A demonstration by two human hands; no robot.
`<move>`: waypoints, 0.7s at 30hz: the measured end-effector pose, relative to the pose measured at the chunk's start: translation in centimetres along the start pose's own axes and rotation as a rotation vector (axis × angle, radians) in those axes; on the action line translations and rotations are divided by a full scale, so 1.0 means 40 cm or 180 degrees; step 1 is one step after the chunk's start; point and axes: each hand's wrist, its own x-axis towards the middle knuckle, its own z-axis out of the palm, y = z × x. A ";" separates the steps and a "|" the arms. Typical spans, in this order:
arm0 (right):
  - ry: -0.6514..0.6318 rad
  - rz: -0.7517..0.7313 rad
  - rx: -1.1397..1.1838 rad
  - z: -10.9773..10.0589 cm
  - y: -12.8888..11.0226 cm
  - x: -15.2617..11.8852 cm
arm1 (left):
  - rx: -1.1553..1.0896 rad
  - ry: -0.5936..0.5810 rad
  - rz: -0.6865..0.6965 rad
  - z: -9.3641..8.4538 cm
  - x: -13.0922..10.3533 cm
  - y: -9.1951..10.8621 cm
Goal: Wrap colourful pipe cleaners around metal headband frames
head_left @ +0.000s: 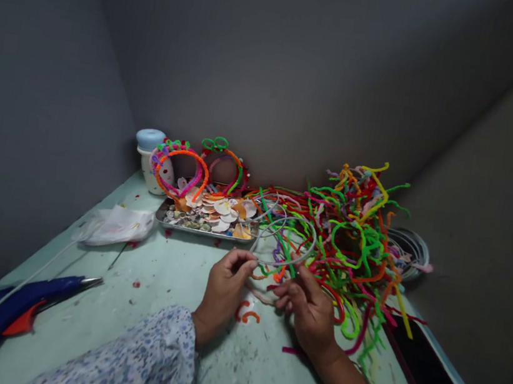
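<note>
My left hand [225, 288] is closed in a pinch on a thin grey wire [314, 240], which curves up and over in loose loops between my hands. My right hand [311, 316] faces it, fingers curled inward, its index finger beside the loop. A pale pipe cleaner [260, 294] runs low between the hands and meets the right fingertips, which appear closed on it. Just below lie short curved orange pipe cleaner pieces [252, 318]. A large tangle of coloured pipe cleaners [358, 243] spreads beyond my right hand.
A metal tray [204, 233] holds shells and small stones, with pipe cleaner headbands [204, 179] on it. Behind stands a white jar with a blue lid [150, 139]. A plastic bag [117, 225] and blue glue gun [29, 297] with its cord lie left. A wire coil [411, 253] sits right.
</note>
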 end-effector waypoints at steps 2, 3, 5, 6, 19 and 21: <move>-0.0296 -0.0440 -0.0201 0.002 -0.012 -0.001 | -0.0109 0.0038 -0.0080 0.000 0.000 0.003; -0.0470 -0.0643 -0.0324 0.003 -0.018 0.001 | -0.0151 0.0043 -0.0108 0.001 -0.001 0.005; -0.0607 -0.0923 -0.0583 0.007 -0.029 0.010 | -0.0211 0.0001 -0.0150 0.003 -0.006 0.008; -0.0580 -0.0897 -0.0667 0.009 -0.032 0.015 | -0.0251 -0.0060 -0.0182 0.004 -0.009 0.009; 0.0614 -0.0062 -0.0208 0.006 -0.016 0.017 | 0.0020 -0.0449 -0.0267 0.012 -0.012 -0.010; 0.0560 0.0093 -0.0177 0.010 -0.022 0.022 | 0.0026 -0.0490 -0.0322 0.012 -0.010 -0.013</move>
